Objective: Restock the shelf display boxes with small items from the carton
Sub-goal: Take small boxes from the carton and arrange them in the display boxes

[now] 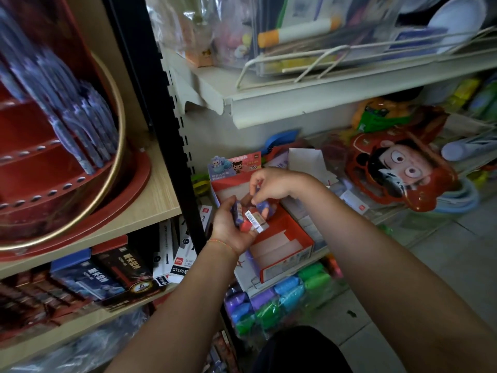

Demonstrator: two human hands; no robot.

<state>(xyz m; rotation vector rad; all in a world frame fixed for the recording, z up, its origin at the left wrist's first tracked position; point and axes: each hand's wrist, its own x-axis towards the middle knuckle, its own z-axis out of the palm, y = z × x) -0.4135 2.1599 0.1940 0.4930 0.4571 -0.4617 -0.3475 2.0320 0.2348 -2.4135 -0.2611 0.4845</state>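
Risks first. My left hand (231,227) is cupped palm-up with several small packets (248,218) stacked loose across the fingers. Nothing pins them. If I tip the palm while reaching, I judge the outer white-labelled one slides off toward the floor or down behind the shelf lip.

Second risk: my right hand (271,184), just above and touching that stack, pinches one blue packet (260,205) between thumb and fingertips, the other fingers curled. A pull at the wrong angle could drag its neighbours out with it.

Third: the red display box (282,238) sits directly beneath both hands, partly overhanging the shelf edge on my side. Pressing packets in hard could, I think, nudge it off.

Counts, biggest down:
- Shelf unit (295,103), one, rising beyond my hands.
- Red display box, one, with white dividers inside; its slots on my side look unfilled.
- Printed header card (235,165), one, standing just beyond my right hand.
- White open carton (309,162), one, beyond my right wrist; contents not visible.
- Hands, two, both holding.
- Packets: three or four in the left palm, one in the right pinch. Motion blur keeps me from an exact tally.
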